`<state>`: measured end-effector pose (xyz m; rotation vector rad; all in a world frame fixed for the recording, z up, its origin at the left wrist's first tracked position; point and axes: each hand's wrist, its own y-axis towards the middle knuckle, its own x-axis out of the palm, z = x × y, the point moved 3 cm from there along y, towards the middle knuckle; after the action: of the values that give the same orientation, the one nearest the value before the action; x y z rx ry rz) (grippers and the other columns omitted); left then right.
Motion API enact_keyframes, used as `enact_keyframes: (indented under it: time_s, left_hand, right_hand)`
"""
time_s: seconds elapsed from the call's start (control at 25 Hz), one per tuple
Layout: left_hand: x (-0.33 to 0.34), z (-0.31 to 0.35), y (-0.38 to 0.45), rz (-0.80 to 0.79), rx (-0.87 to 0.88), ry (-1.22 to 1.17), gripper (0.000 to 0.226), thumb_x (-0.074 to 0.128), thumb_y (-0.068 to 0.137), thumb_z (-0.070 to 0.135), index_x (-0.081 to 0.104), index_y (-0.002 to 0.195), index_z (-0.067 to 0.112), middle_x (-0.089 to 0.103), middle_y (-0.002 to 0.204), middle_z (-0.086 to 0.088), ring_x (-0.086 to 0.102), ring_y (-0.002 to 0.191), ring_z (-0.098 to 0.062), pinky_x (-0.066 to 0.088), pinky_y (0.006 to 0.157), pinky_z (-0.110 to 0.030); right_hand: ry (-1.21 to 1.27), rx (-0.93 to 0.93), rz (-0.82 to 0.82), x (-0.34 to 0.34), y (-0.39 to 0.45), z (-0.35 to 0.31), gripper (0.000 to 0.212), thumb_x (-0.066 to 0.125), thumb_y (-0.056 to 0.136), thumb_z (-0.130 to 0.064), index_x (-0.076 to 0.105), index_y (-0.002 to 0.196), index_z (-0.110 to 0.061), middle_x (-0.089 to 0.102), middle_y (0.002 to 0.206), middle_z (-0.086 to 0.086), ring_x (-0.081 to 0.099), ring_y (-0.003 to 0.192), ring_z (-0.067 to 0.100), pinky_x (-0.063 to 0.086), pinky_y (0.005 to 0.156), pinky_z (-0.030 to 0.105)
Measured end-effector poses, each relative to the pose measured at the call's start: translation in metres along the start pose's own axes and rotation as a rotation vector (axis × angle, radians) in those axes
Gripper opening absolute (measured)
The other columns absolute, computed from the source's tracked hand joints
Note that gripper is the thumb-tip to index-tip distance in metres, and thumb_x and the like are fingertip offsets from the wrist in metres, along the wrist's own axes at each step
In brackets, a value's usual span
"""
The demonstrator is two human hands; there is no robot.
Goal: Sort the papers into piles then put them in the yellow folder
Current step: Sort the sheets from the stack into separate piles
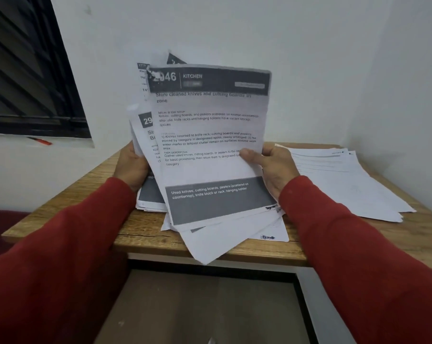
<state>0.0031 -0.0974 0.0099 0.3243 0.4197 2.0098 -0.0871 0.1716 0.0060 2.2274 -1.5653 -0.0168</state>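
Head view has your right hand (pixel 272 167) gripping the front sheet (pixel 210 135) at its right edge, thumb pressed on the printed side, fingers hidden behind. Your left hand (pixel 132 165) clasps the fanned stack of papers (pixel 145 130) from the left, fingers curled round it. You hold both lots upright above the wooden table (pixel 68 194). Under them a loose pile of sheets (pixel 234 234) overhangs the table's near edge. A second pile (pixel 339 180) lies flat at the table's right side. The yellow folder cannot be seen.
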Motion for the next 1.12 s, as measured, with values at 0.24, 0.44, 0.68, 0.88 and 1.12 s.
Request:
enact_keyframes:
  time_s: [0.24,0.44,0.68,0.88,1.12]
  left_hand:
    - [0.001,-0.002,-0.001,0.033,-0.006,-0.078,0.011,0.068,0.093,0.016,0.066,0.1,0.024,0.077,0.086,0.015,0.073,0.081,-0.004,0.058,0.069,-0.023]
    - [-0.002,0.0,0.0,0.009,0.01,-0.004,0.02,0.073,0.088,0.007,0.066,0.097,0.023,0.076,0.082,0.018,0.072,0.078,-0.001,0.057,0.068,-0.02]
    - [0.005,0.006,-0.006,0.001,0.018,-0.016,0.018,0.065,0.093,0.006,0.061,0.094,0.023,0.072,0.071,0.024,0.069,0.067,0.006,0.053,0.058,-0.013]
    - [0.008,0.007,-0.009,-0.013,0.017,-0.036,0.017,0.067,0.092,0.007,0.063,0.095,0.023,0.074,0.075,0.02,0.071,0.07,0.002,0.054,0.06,-0.018]
    - [0.008,0.008,-0.01,-0.04,-0.007,-0.054,0.008,0.063,0.095,0.015,0.065,0.1,0.021,0.076,0.078,0.014,0.072,0.071,-0.003,0.056,0.059,-0.019]
  right_hand:
    - [0.035,0.014,0.188,-0.007,0.001,-0.003,0.026,0.073,0.085,0.002,0.071,0.111,0.006,0.076,0.103,0.017,0.074,0.087,0.023,0.059,0.076,0.028]
    - [0.011,0.013,0.099,-0.001,-0.004,-0.006,0.015,0.075,0.084,0.001,0.076,0.097,-0.006,0.078,0.096,0.012,0.075,0.085,0.024,0.059,0.077,0.031]
    - [-0.032,-0.034,0.209,-0.004,-0.004,-0.012,0.015,0.074,0.084,0.002,0.076,0.093,-0.009,0.078,0.092,0.006,0.074,0.08,0.016,0.057,0.072,0.022]
    - [0.007,-0.017,0.284,-0.005,-0.002,-0.011,0.015,0.074,0.084,0.003,0.075,0.088,-0.012,0.078,0.085,0.003,0.073,0.078,0.019,0.06,0.077,0.03]
    - [0.039,-0.046,0.317,-0.011,0.002,-0.012,0.015,0.074,0.084,0.003,0.076,0.09,-0.011,0.077,0.088,0.004,0.072,0.083,0.02,0.059,0.08,0.029]
